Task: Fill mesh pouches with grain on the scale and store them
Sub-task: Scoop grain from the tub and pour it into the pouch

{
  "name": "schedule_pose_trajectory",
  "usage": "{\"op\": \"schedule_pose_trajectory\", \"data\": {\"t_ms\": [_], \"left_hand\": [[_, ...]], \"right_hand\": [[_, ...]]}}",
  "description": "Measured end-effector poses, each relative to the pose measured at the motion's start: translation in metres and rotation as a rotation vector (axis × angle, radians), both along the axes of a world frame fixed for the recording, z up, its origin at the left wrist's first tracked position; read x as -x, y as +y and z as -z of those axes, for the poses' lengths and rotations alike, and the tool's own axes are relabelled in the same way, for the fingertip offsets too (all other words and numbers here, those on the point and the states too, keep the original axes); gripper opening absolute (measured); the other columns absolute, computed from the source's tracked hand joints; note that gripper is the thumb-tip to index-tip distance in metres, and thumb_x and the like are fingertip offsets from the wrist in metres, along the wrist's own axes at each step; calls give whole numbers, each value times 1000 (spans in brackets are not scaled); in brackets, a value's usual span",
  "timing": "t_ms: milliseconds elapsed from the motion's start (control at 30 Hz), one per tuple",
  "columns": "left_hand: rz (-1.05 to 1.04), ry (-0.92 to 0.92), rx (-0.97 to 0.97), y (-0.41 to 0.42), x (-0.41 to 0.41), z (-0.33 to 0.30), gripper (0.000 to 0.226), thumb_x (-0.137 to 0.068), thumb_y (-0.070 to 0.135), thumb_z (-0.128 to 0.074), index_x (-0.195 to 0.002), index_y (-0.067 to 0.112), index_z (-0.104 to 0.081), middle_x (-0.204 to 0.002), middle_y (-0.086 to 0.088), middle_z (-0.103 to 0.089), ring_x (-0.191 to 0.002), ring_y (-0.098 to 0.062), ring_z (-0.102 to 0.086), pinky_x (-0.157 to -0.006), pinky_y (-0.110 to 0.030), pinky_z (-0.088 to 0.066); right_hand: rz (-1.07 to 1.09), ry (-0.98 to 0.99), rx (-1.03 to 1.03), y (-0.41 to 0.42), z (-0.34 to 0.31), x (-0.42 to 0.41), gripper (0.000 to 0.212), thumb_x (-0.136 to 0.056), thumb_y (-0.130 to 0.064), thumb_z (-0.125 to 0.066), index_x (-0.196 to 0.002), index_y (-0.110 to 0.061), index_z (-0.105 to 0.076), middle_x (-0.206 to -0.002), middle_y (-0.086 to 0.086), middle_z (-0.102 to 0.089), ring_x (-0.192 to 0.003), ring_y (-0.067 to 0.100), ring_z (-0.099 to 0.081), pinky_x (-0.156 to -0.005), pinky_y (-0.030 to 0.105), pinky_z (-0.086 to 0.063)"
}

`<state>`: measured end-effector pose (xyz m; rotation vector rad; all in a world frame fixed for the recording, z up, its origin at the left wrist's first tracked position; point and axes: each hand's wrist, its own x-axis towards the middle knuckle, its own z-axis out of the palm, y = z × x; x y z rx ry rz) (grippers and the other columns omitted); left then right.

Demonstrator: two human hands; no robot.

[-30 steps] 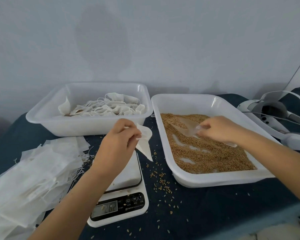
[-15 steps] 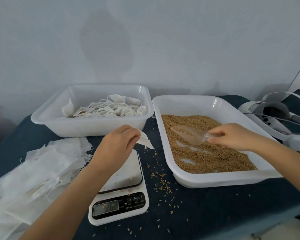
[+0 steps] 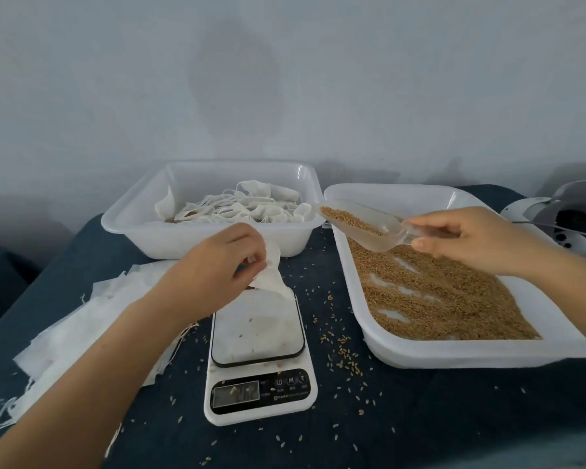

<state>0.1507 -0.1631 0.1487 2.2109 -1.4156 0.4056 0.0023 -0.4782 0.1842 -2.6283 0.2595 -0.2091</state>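
Holding mesh pouch (image 3: 270,275) pinched by left hand (image 3: 217,269) fingers, mouth up over scale (image 3: 257,353) to receive grain. Right hand (image 3: 471,236) fingers gripping loaded clear scoop (image 3: 362,226), lifted above grain tray (image 3: 454,350), tip aimed pouchward. Filled pouches in bin (image 3: 214,236).

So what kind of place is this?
Probably a small packing spot at home, not a factory: a kitchen scale, a tray of grain and a tub of filled pouches sit on a dark cloth.
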Motion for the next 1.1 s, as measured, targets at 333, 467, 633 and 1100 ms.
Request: {"op": "schedule_pose_trajectory", "data": {"t_ms": [333, 467, 633, 1100], "left_hand": [[-160, 229, 99, 30, 1, 4, 22, -83, 17, -69, -86, 26, -49, -82, 17, -59, -89, 11, -53, -72, -1, -40], [-167, 257, 177, 38, 4, 7, 26, -79, 15, -73, -84, 30, -52, -81, 19, -63, -84, 9, -57, -72, -1, -41], [-124, 186, 173, 41, 6, 11, 17, -79, 4, -72, -88, 17, -65, -85, 19, -61, -81, 2, -58, -75, -12, -47], [-3, 34, 43, 36, 12, 16, 8, -80, -1, -68, -82, 7, -71, -91, -2, -66, -78, -13, -61, -73, -27, -48]], "right_hand": [[-270, 68, -20, 45, -20, -19, 56, -65, -62, -58, -120, -49, -57, -116, -34, -59, -105, -21, -51, -86, 9, -38], [-318, 90, 45, 53, -23, -25, 53, -65, -62, -56, -117, -52, -55, -111, -41, -55, -104, -25, -48, -82, 2, -37], [-359, 136, 88, 59, -25, -31, 52, -65, -63, -56, -116, -52, -55, -104, -47, -53, -102, -25, -48, -85, 7, -37], [-447, 200, 194, 62, -29, -27, 32, -82, -45, -63, -110, -56, -53, -103, -48, -53, -98, -19, -52, -79, -1, -39]]}}
